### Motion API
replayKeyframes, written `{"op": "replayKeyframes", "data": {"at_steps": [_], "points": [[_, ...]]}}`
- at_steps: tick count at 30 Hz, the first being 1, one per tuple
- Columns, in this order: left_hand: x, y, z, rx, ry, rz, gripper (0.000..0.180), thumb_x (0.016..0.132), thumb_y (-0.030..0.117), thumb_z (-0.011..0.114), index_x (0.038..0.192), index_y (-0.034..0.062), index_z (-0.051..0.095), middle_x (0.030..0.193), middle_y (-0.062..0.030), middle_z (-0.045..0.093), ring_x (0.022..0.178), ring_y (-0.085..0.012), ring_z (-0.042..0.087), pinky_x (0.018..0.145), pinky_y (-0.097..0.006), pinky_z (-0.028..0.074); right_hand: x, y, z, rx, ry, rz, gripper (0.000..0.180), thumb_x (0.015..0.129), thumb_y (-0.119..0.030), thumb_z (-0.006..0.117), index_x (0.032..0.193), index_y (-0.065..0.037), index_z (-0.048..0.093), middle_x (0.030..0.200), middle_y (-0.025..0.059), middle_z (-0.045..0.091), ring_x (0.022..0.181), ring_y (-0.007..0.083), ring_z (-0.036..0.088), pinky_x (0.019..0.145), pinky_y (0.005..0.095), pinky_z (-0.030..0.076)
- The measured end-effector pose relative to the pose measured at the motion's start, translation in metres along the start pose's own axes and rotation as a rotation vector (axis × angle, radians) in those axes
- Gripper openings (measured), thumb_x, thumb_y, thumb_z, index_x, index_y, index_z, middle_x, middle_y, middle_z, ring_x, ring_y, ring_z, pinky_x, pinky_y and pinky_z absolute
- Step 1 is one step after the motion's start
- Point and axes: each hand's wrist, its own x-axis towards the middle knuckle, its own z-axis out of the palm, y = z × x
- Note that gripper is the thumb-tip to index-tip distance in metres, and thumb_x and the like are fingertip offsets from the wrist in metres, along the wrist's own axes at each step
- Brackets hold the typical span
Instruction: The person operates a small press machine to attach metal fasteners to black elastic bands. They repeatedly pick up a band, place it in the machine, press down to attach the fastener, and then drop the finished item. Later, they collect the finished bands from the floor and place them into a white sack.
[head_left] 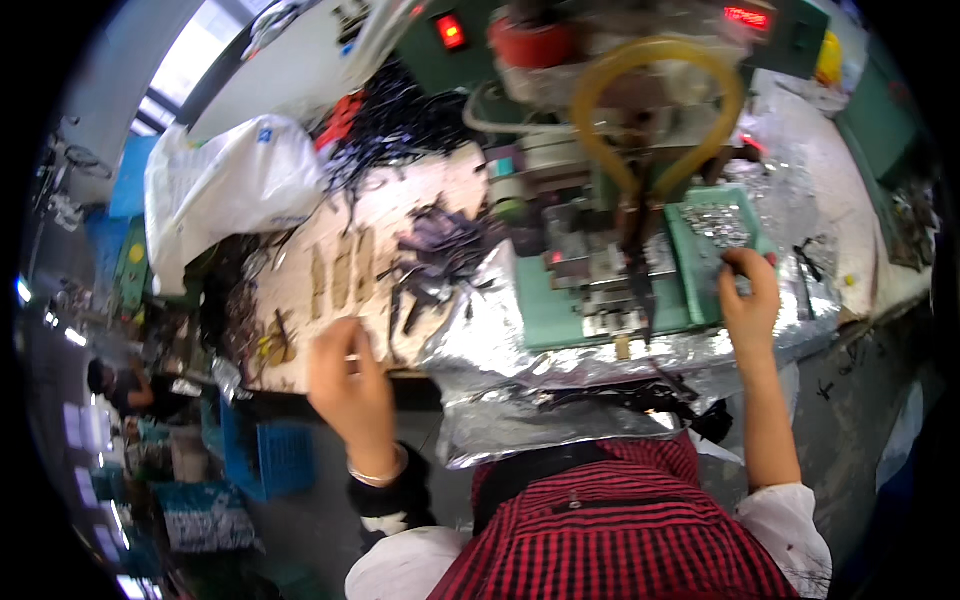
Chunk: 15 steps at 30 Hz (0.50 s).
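Observation:
My left hand [350, 385] is above the front edge of the pale worktable, left of the silver foil. Its fingers are curled together and blurred; what they hold, if anything, cannot be made out. My right hand [752, 300] reaches to the right side of a green tray [690, 262] with small shiny metal parts [715, 222] in it. Thumb and fingers are pinched over the tray's side, and anything between them is too small to see. Between my hands stands a bench machine with a metal fixture [612, 312] on a green base [548, 318].
Dark strips [440, 240] lie in a pile left of the machine, beside several tan strips [341, 272]. A white plastic bag [230, 185] and black straps [405, 110] are farther back. A yellow hose [728, 85] loops above the fixture. Silver foil [475, 345] covers the front edge. A blue crate [285, 460] stands below.

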Motion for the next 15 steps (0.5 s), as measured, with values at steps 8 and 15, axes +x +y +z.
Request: {"op": "replayKeyframes", "data": {"at_steps": [8, 15], "points": [[-0.049, -0.158, 0.095, 0.483, -0.343, -0.306, 0.019, 0.073, 0.016, 0.072, 0.078, -0.0019, 0.065, 0.094, -0.0239, 0.06, 0.088, -0.0438, 0.062, 0.078, -0.049, 0.051, 0.022, -0.028, 0.021, 0.299, -0.028, 0.273, 0.016, 0.089, -0.002, 0.066, 0.104, -0.001, 0.071, 0.093, 0.0102, 0.07, 0.087, 0.0194, 0.067, 0.079, 0.0302, 0.051], [-0.04, -0.17, 0.082, -0.07, -0.395, -0.522, 0.02, 0.079, 0.012, 0.067, 0.095, -0.0008, 0.066, 0.071, -0.0129, 0.067, 0.067, -0.0279, 0.065, 0.062, -0.033, 0.051, -0.016, 0.0, -0.04, 0.121, 0.012, 0.318, 0.013, 0.088, -0.003, 0.067, 0.1, 0.001, 0.071, 0.096, 0.0098, 0.071, 0.088, 0.0186, 0.066, 0.081, 0.0285, 0.05]]}}
